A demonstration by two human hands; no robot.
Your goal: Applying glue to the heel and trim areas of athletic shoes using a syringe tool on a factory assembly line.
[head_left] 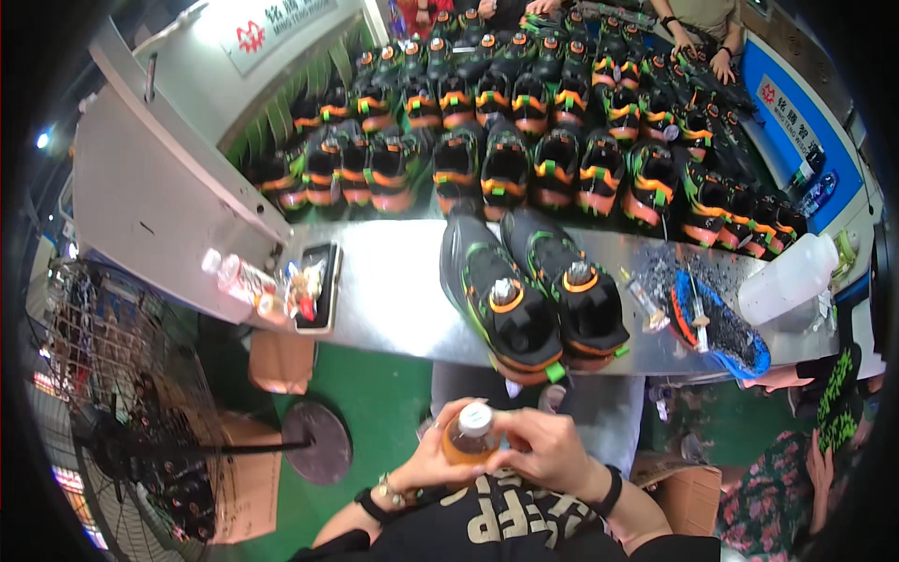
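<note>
A small bottle (465, 448) of amber liquid, topped with a white cap, is held upright in front of my body. My left hand (428, 461) is closed round its left side. The curled fingers of my right hand (548, 448) press against its right side, close to the cap. Just beyond my hands, two black shoes with orange and green trim, a left-hand one (482, 281) and a right-hand one (582, 304), stand side by side at the near edge of the metal bench (384, 281). Neither hand touches them.
Rows of similar shoes (506, 164) fill the area behind the bench. A phone-like tray (318, 286) and a plastic bottle (245, 281) lie left; a blue insole-shaped tray (716, 323) and a white jug (788, 279) lie right. A fan (112, 440) stands lower left. Other people work nearby.
</note>
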